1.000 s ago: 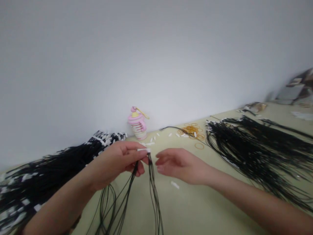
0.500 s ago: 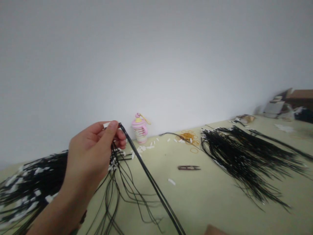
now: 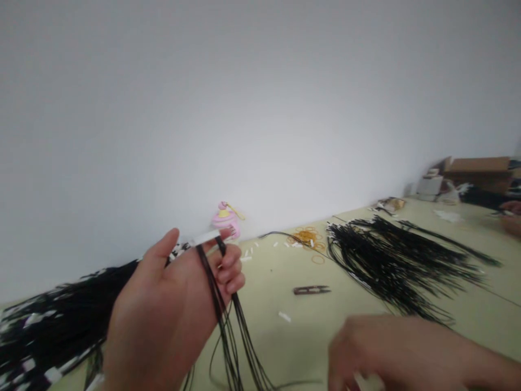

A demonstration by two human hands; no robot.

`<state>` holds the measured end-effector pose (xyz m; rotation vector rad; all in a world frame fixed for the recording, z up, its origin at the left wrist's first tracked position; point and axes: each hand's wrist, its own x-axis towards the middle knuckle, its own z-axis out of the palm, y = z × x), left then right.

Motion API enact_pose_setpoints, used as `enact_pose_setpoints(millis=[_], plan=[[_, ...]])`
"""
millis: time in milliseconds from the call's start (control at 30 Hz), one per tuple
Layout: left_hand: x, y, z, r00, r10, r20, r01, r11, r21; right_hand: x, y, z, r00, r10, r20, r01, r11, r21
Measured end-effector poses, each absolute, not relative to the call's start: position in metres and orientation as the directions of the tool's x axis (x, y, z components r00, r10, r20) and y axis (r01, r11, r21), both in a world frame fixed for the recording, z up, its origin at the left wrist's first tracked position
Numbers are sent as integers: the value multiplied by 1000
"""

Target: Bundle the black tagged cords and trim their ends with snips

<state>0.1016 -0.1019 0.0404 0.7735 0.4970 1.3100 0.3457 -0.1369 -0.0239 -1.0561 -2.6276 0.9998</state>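
Pale green worktable (image 3: pixel 293 342) below a white wall (image 3: pixel 260 108). Black cords (image 3: pixel 233 326) clenched in the left hand (image 3: pixel 163 309) above the table, a white plastic piece (image 3: pixel 207 237) pinched at their top. Right hand (image 3: pixel 391 353) blurred at the frame's lower edge, grip impossible to tell, near thread snips (image 3: pixel 311 290).

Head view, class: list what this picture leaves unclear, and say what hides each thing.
Head view:
- Right hand: cut off by the bottom edge and blurred; what it holds cannot be told.
- Black cords in the left hand: lower ends cut off by the bottom edge.
- White piece: one end hidden by the left hand's fingers.
- Co-worker's hand: cut off by the right edge, too small to show what it holds.
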Motion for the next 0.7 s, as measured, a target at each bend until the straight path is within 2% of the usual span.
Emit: enact_pose_setpoints(millis=[67, 100, 133, 167, 267, 433, 500, 567, 700], plan=[[99, -100, 38, 263, 965, 22, -611, 149, 778, 343, -110, -19, -702, 712, -26, 570, 539, -620], [98, -99, 37, 243, 970, 21, -596, 132, 792, 339, -95, -19, -690, 722, -56, 574, 498, -650], [97, -97, 36, 209, 977, 52, -574, 80, 815, 335, -79, -23, -650, 755, -80, 615, 462, -639], [97, -94, 34, 173, 980, 99, -543, 11, 840, 330, -64, -29, -615, 784, -91, 675, 463, -574], [95, -85, 30, 105, 962, 253, -439, -183, 879, 310, -33, -58, -559, 827, -55, 727, 457, -513], [89, -77, 26, -121, 883, 453, -261, -469, 844, 282, -28, -110, -543, 839, 36, 756, 507, -413], [87, -78, 26, -181, 845, 504, -184, -532, 826, 277, -31, -123, -562, 826, 49, 746, 532, -400], [86, -81, 27, -162, 846, 508, -151, -530, 835, 276, -31, -130, -573, 817, 66, 732, 547, -406], [84, -80, 24, 30, 903, 428, -115, -422, 899, 285, -23, -118, -519, 844, 139, 730, 521, -441]])
